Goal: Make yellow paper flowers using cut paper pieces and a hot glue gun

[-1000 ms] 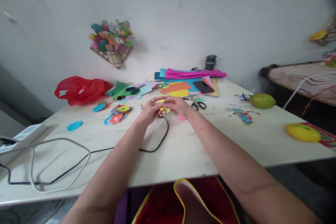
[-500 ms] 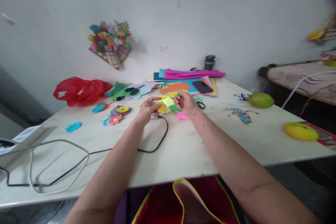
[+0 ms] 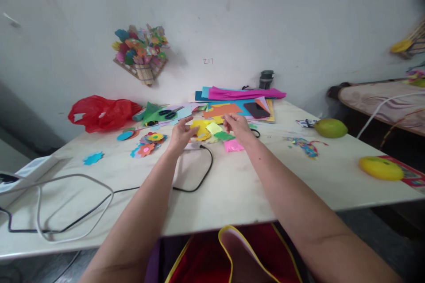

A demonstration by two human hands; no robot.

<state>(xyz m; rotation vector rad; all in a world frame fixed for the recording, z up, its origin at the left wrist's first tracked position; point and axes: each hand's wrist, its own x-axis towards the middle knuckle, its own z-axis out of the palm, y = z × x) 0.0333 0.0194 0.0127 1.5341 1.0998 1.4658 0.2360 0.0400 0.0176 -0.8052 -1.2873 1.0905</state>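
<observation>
Fingers apart, my left hand [image 3: 182,135] is beside the yellow paper flower cut-outs [image 3: 201,130] at the middle of the table. My right hand [image 3: 236,124] is closed, its thumb and fingertips pinched together; anything between them is too small to make out. Between my hands lie a pale yellow paper piece [image 3: 214,128] and green paper pieces [image 3: 224,135]. A bright pink packet [image 3: 233,145] is just below my right hand. Black scissor handles [image 3: 255,132] show partly from behind my right wrist.
Stacked coloured sheets [image 3: 222,109] and a phone [image 3: 256,110] lie at the back. Left are a red plastic bag [image 3: 102,114], scissors [image 3: 171,113], paper flowers [image 3: 148,145] and cables [image 3: 113,193]. A green mango-like fruit [image 3: 330,128] and a yellow one [image 3: 381,168] are right.
My left hand has drawn slightly left, away from the yellow cut-outs, and its fingers have spread. The green bit seen at my right fingertips no longer shows there; more green paper shows on the table.
</observation>
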